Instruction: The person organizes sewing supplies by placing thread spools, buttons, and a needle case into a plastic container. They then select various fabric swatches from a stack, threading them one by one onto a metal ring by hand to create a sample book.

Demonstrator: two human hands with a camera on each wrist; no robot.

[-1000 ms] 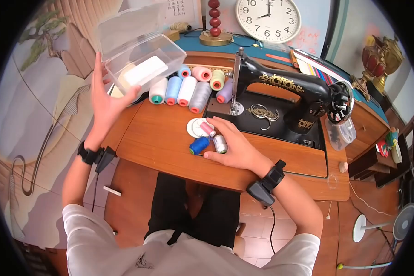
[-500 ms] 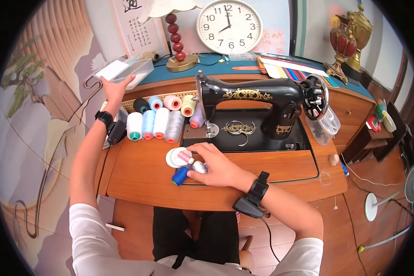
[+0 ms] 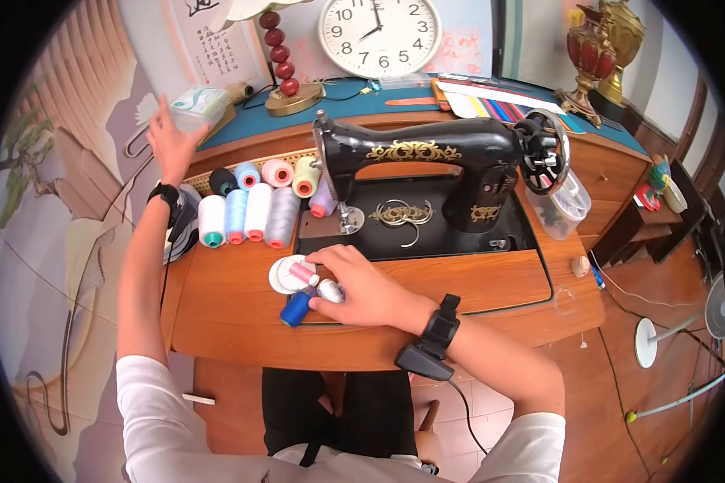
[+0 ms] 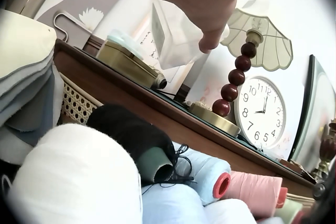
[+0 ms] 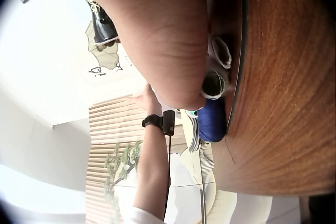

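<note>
The clear box is at the rear left, near the lamp, gripped by the left hand between thumb and fingers; whether its base touches the surface below cannot be told. The right hand rests on the counter, thumb and fingers apart about a small silver spool, contact uncertain; a pink spool lies on white discs, a blue spool near them; behind stand large thread cones, with a black sewing machine to their right.
</note>
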